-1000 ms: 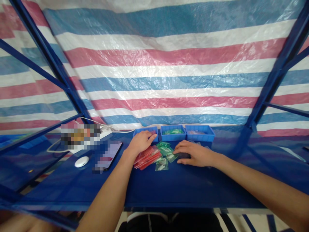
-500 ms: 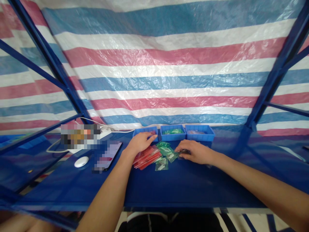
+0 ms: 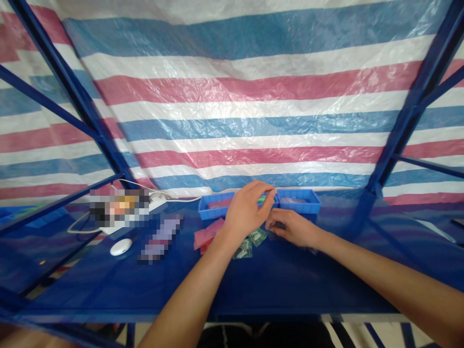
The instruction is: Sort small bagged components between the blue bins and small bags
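Note:
My left hand (image 3: 248,208) reaches over the middle blue bin (image 3: 276,205), its fingers curled and the thumb tip close to the index tip. Green packets (image 3: 261,199) show in the gap between thumb and fingers; whether one is held is hidden. Just right of it, my right hand (image 3: 295,228) rests low on the table with fingers closed around something dark and partly clear that I cannot make out. Under my left wrist lie red plastic packets (image 3: 208,234), partly covered. Small green-tinted clear bags (image 3: 243,249) with pale contents lie between the hands.
A left blue bin (image 3: 213,212) holds reddish packets, a right blue bin (image 3: 308,208) clear ones. At left are a blurred phone (image 3: 163,237), a white round case (image 3: 121,247) and a power strip with cables (image 3: 155,207). Blue frame posts and a striped sheet (image 3: 232,111) stand behind.
My left hand has moved right, from the left bin and red packets to the middle bin. My right hand stays nearly in place.

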The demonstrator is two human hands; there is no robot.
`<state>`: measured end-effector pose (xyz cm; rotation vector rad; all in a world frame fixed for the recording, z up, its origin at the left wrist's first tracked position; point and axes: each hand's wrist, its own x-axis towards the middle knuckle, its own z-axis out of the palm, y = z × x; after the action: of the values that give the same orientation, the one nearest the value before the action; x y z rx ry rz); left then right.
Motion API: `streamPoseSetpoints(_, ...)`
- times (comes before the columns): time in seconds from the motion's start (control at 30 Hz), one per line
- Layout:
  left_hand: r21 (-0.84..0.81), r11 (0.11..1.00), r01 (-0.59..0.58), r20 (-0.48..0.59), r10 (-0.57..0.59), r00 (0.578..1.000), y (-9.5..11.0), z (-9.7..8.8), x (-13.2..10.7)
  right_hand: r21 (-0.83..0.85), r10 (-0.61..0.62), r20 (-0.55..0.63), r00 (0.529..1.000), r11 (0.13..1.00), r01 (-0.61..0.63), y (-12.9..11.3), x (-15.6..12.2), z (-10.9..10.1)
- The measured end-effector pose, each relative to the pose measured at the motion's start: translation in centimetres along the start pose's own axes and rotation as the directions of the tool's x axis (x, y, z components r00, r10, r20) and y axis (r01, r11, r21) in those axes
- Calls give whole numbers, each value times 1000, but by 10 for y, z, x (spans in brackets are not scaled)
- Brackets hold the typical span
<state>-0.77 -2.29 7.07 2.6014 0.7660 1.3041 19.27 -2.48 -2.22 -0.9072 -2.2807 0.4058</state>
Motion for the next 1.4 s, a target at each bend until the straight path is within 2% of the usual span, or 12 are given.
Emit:
streamPoseSetpoints(0.13, -31, 999, 40, -39, -41, 998, -10, 25, -14, 48, 46, -182, 982, 998, -38, 8, 2, -4)
streamPoseSetpoints(0.27, -47, 997, 60, 60, -57, 997, -28, 34, -36, 133, 134, -328, 935, 987, -95, 12, 2, -8)
streamPoseSetpoints(0.4, -196, 962, 190, 75, -179, 981, -31, 38, -44, 249, 188, -431, 882, 965, -84, 9, 2, -8)
streamPoseSetpoints(0.53, -354, 874, 333, 83, -326, 942, -32, 45, -42, 304, 181, -474, 862, 952, -33, 1, 3, -7)
streamPoseSetpoints(0.63, -482, 775, 409, 104, -413, 905, -37, 50, -41, 344, 184, -486, 854, 939, -6, -4, 3, -7)
streamPoseSetpoints(0.77, -579, 684, 443, 155, -441, 884, -41, 54, -42, 399, 208, -479, 853, 917, 1, -5, 4, -4)
streamPoseSetpoints(1.07, -600, 692, 403, 82, -447, 891, -45, 53, -41, 556, 316, -332, 889, 827, -86, 1, 4, -3)
streamPoseSetpoints(1.23, -580, 704, 409, 103, -435, 895, -48, 52, -42, 596, 318, -295, 901, 799, -87, 2, 4, -5)
streamPoseSetpoints(1.4, -551, 726, 413, 80, -446, 891, -47, 54, -42, 609, 316, -265, 911, 788, -96, 4, 3, -1)
